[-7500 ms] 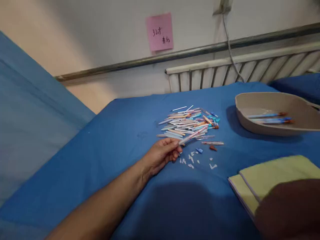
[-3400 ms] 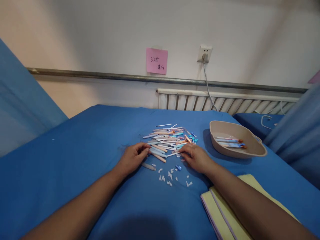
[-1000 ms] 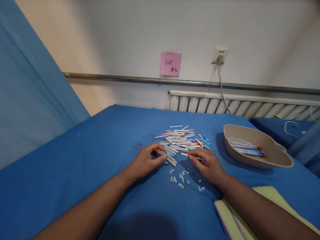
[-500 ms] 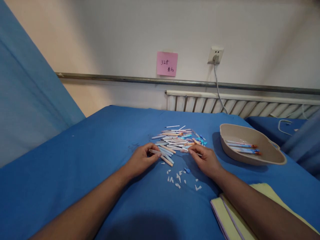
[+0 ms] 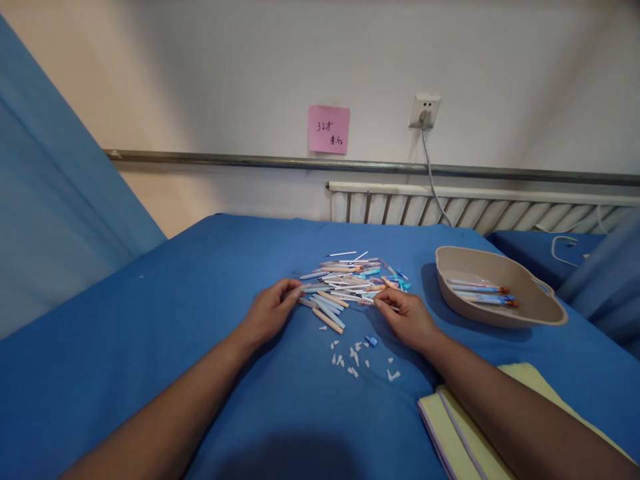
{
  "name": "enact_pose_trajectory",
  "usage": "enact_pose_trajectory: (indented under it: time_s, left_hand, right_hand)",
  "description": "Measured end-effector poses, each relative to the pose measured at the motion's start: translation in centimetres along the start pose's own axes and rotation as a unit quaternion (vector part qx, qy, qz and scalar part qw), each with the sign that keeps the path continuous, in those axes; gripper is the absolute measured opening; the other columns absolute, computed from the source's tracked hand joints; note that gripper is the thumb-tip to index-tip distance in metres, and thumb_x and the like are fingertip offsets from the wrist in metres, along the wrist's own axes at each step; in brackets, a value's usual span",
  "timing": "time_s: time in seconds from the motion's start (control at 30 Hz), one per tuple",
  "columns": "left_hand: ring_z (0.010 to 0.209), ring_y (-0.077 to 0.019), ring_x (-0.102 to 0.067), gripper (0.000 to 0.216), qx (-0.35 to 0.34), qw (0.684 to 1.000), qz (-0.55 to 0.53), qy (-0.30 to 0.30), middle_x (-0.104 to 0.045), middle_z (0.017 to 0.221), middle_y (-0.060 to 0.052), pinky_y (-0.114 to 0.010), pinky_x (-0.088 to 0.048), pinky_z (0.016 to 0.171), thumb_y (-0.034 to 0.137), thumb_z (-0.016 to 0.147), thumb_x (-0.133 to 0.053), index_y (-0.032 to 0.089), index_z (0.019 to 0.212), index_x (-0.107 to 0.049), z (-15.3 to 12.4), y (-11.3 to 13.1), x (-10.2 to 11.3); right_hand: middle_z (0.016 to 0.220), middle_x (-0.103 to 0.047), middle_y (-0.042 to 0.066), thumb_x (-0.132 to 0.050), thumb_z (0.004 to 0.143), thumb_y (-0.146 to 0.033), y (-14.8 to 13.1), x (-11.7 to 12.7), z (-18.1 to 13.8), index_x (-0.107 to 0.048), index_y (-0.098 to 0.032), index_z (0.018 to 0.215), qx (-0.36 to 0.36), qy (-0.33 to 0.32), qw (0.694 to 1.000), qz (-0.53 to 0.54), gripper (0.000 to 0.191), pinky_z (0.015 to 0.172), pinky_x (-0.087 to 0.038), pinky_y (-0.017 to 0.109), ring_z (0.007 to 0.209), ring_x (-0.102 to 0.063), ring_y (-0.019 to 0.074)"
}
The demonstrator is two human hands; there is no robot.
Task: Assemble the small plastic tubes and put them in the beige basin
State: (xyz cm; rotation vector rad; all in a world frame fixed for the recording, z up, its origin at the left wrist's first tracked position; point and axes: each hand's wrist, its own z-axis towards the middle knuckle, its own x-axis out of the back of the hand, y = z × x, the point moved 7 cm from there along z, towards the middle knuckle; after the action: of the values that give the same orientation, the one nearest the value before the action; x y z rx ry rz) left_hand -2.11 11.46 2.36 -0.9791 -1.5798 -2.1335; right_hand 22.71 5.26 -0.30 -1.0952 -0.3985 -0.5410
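A heap of thin pen parts (image 5: pixel 350 280), white, blue and orange, lies on the blue cloth (image 5: pixel 200 320). My left hand (image 5: pixel 270 312) rests at the heap's left edge, fingers curled, its fingertips touching the pens there. My right hand (image 5: pixel 407 319) lies at the heap's near right side, thumb and forefinger pinched on a thin white refill (image 5: pixel 367 300). Small white bits and a blue cap (image 5: pixel 371 341) are scattered between my hands. A beige tray (image 5: pixel 530 313) to the right holds a few assembled pens (image 5: pixel 480 293).
A yellow-green notebook (image 5: pixel 450 427) lies under my right forearm at the near right. Behind the table runs a white radiator (image 5: pixel 450 210), a metal rail, a pink note (image 5: pixel 329 129) and a wall socket with a cable (image 5: pixel 425 110). A blue curtain hangs at the left.
My left hand no longer holds a pen barrel up; it has slid up to the heap's left edge. My right hand has stayed on the thin refill. The view has shifted slightly.
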Motion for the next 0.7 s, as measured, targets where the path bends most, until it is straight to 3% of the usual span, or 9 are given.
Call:
enact_pose_trajectory:
  time_s: [0.17,0.27,0.37,0.5,0.7]
  left_hand:
    - [0.104,-0.0204,-0.056,0.029,-0.118,0.984,0.082,-0.104,-0.063,0.112,-0.003,-0.033,-0.040,0.091,0.037,0.091,-0.036,0.024,0.106,-0.057,-1.0,2.9,-3.1]
    - [0.113,-0.0203,-0.051,0.029,-0.160,0.970,0.125,-0.134,-0.058,0.122,-0.003,-0.035,-0.035,0.098,0.033,0.092,-0.036,0.026,0.114,-0.054,-1.6,3.8,-3.9]
    - [0.113,-0.0214,-0.051,0.029,-0.172,0.962,0.151,-0.149,-0.058,0.122,-0.004,-0.036,-0.035,0.098,0.032,0.093,-0.036,0.025,0.116,-0.053,-2.4,4.3,-3.6]
    - [0.099,-0.0216,-0.058,0.029,-0.153,0.961,0.174,-0.152,-0.064,0.107,-0.004,-0.036,-0.041,0.090,0.036,0.093,-0.035,0.024,0.108,-0.057,-3.0,4.6,-3.0]
    - [0.121,-0.0213,-0.044,0.032,-0.178,0.961,0.175,-0.123,-0.054,0.128,-0.005,-0.038,-0.033,0.103,0.033,0.093,-0.034,0.023,0.119,-0.051,-1.7,4.2,-4.3]
  right_hand:
    - [0.075,-0.067,0.000,-0.048,0.084,-0.029,0.1,-0.3,0.1,-0.064,-0.020,0.082,-0.002,-0.015,1.000,0.013,0.017,0.067,-0.046,0.025,0.071,-0.061,0.0153]
    - [0.073,-0.066,0.000,-0.049,0.084,-0.028,0.0,-0.3,0.1,-0.064,-0.020,0.081,-0.005,-0.020,1.000,0.014,0.017,0.066,-0.045,0.025,0.070,-0.061,0.0151]
    - [0.072,-0.066,0.000,-0.050,0.084,-0.028,0.0,-0.3,0.2,-0.064,-0.020,0.081,-0.005,-0.017,1.000,0.017,0.016,0.064,-0.044,0.024,0.068,-0.060,0.0145]
    - [0.071,-0.065,-0.001,-0.049,0.084,-0.028,0.2,-0.4,0.2,-0.064,-0.019,0.081,-0.011,-0.016,1.000,0.018,0.017,0.064,-0.043,0.023,0.067,-0.059,0.0139]
    - [0.073,-0.067,0.000,-0.050,0.083,-0.028,0.6,-0.8,0.3,-0.064,-0.020,0.080,-0.025,-0.028,0.999,0.018,0.016,0.066,-0.044,0.024,0.070,-0.061,0.0148]
